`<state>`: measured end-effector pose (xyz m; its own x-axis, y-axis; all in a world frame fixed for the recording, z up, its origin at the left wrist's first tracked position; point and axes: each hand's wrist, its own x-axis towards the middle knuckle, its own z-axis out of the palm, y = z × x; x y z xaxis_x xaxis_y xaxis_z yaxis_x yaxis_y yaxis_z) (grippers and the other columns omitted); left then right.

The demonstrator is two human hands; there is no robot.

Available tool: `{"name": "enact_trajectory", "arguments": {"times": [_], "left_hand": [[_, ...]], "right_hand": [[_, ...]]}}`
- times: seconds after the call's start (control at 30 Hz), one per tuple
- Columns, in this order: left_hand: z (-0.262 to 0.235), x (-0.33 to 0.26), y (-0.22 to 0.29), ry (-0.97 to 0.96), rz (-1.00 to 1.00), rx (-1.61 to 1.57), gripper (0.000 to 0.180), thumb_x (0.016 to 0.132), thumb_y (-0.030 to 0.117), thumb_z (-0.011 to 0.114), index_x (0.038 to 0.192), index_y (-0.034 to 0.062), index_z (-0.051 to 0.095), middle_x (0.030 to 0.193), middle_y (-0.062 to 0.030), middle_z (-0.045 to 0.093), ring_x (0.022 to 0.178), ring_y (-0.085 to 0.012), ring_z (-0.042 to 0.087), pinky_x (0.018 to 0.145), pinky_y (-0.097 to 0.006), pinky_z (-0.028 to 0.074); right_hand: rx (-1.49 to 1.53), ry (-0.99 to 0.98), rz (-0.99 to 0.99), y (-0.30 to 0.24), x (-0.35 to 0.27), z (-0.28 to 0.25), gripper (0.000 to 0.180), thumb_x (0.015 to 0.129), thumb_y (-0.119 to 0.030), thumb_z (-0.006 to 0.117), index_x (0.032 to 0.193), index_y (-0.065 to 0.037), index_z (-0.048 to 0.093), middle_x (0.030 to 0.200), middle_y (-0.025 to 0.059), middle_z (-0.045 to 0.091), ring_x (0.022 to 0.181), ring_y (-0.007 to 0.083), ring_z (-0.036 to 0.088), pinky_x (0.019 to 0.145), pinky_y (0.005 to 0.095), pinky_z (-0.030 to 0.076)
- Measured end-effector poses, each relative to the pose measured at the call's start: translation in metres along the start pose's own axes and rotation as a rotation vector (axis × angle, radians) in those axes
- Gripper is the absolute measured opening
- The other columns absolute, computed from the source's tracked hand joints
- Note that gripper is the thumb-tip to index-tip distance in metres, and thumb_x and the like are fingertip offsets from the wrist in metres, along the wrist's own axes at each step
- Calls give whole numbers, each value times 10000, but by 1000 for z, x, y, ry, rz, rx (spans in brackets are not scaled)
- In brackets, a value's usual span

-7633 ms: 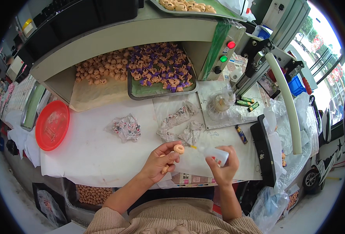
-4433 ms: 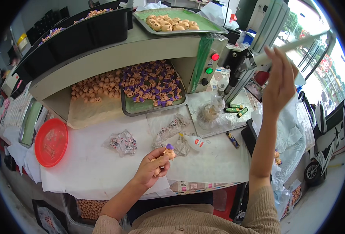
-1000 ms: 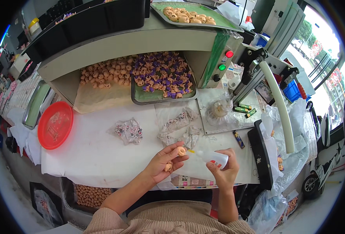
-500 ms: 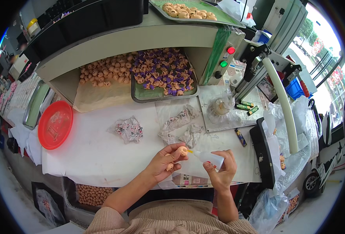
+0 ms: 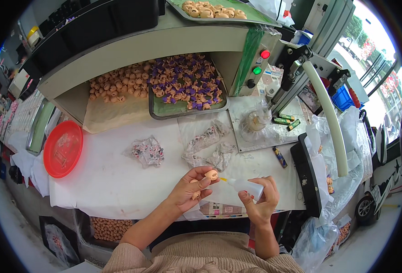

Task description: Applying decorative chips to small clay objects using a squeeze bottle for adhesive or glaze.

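Note:
In my left hand (image 5: 189,189), a small peach-coloured hollow doll-head piece (image 5: 211,175) is pinched between thumb and fingertips. A second peach piece (image 5: 195,195) is tucked lower in the same hand, partly hidden by the fingers. My right hand (image 5: 262,200) grips a white squeeze bottle (image 5: 247,187), tilted with its thin yellow nozzle (image 5: 224,179) toward the upper piece. A small gap seems to part the nozzle tip from that piece. Both hands are above the white-covered table (image 5: 105,191), close to its front edge.
Crumpled patterned cloths (image 5: 147,151) lie beyond my hands. A red basin (image 5: 64,149) stands left. Under the shelf are a pile of peach pieces (image 5: 119,84) and a tray (image 5: 164,113) of peach-and-purple parts. A lever press (image 5: 326,109), batteries (image 5: 280,157) and a black bin (image 5: 308,182) are right.
The squeeze bottle has drawn slightly back to the right, its nozzle a little farther from the upper piece. The left hand keeps both pieces. The whole view has shifted slightly.

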<state>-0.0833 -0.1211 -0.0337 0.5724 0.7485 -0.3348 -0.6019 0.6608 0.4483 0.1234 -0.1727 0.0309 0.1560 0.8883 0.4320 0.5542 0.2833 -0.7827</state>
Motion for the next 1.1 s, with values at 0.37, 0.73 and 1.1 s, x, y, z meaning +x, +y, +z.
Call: {"name": "enact_trajectory", "arguments": {"times": [0.37,0.73,1.1], "left_hand": [[2,2,0,8,-4,-24,342,856,19,646,1166,144,576,1182,-4,585,1158,-180,567,747,-230,585],[-2,-4,9,-1,-7,-36,340,876,62,636,1193,159,565,1189,-4,589,1139,-167,577,688,-225,582],[-22,-42,43,-11,6,-274,355,934,241,584,1275,172,513,1158,-40,593,982,-112,604,606,-196,533]], "right_hand": [[-14,-4,8,6,3,1,323,685,-180,816,876,8,636,784,56,528,661,137,511,564,257,392],[72,14,15,19,12,12,305,725,-140,781,919,5,595,848,44,529,725,118,516,618,242,406],[-198,-146,84,46,58,52,219,804,-96,691,984,-26,588,886,63,631,873,181,582,789,312,444]]}}
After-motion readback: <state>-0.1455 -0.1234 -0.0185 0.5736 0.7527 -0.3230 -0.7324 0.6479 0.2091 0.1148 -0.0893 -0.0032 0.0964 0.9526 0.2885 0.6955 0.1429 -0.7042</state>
